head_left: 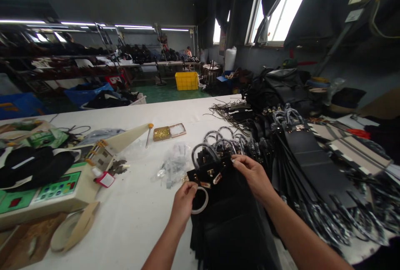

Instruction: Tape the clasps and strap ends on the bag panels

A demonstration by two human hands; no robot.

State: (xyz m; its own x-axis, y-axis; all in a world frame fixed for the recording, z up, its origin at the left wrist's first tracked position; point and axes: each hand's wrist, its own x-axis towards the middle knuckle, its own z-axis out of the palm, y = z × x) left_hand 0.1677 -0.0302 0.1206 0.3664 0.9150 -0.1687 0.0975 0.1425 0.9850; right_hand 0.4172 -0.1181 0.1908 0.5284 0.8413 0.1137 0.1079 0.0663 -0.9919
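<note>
At the left end of the white table [137,216], soft black fabric pieces [34,163] lie on a cream-coloured machine with a green control panel [58,188]. Below it is a shallow brown tray [18,249] with a curved cardboard piece [86,224] overlapping its right side. A small red bottle with a white label [106,179] leans just beside the machine. Farther right, a slim metal tool with a yellow end [149,134] stands near a shallow two-part cardboard box [169,131], gold-coloured bits in its left half and white ones in its right. Crumpled clear plastic bags [175,163] lie nearer the person.

The left hand [184,199] has its fingers closed on a pale ring-shaped roll [206,201], at the upper left corner of a black panel with gold-coloured metal fittings [231,211]; whether they also grip the panel cannot be told. The panel lies in front of the person, over other black pieces, beside a looped black handle [204,153]. The right hand [253,176] pinches thumb and fingers together at the panel's upper right corner.

Beyond that hand spreads a row of long black panels with plastic-wrapped handles [303,153], and farthest right lie beige panels with dark stripes [353,151].
</note>
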